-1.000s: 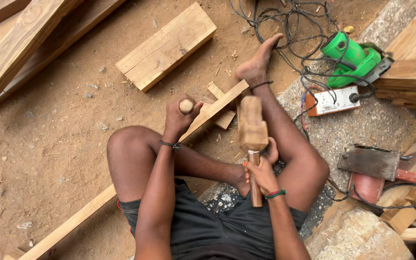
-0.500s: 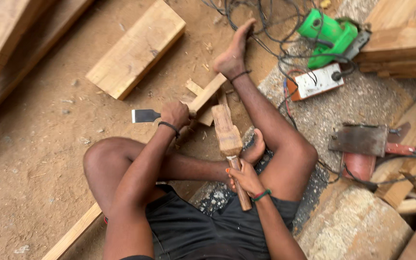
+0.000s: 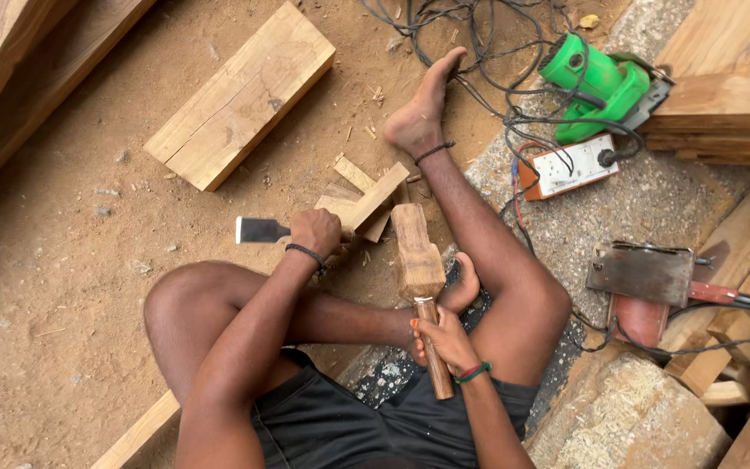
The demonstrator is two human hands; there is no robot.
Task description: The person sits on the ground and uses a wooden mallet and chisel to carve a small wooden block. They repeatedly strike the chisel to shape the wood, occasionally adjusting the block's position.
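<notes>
Our left hand (image 3: 316,233) gripped a chisel (image 3: 262,230) beside the plank (image 3: 375,198); our right hand (image 3: 444,340) clasped the wooden mallet (image 3: 417,256).

Open sand (image 3: 71,287) left, offcuts (image 3: 362,195) ahead, cables (image 3: 514,104) + tools right

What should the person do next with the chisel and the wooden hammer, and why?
Probably bring the chisel back, edge down, onto the long wooden strip. The left hand holds it sideways, its blade pointing away over the sandy ground, off the wood. The right hand holds the wooden mallet by its handle, head up, with nothing set beneath it to strike.
</notes>
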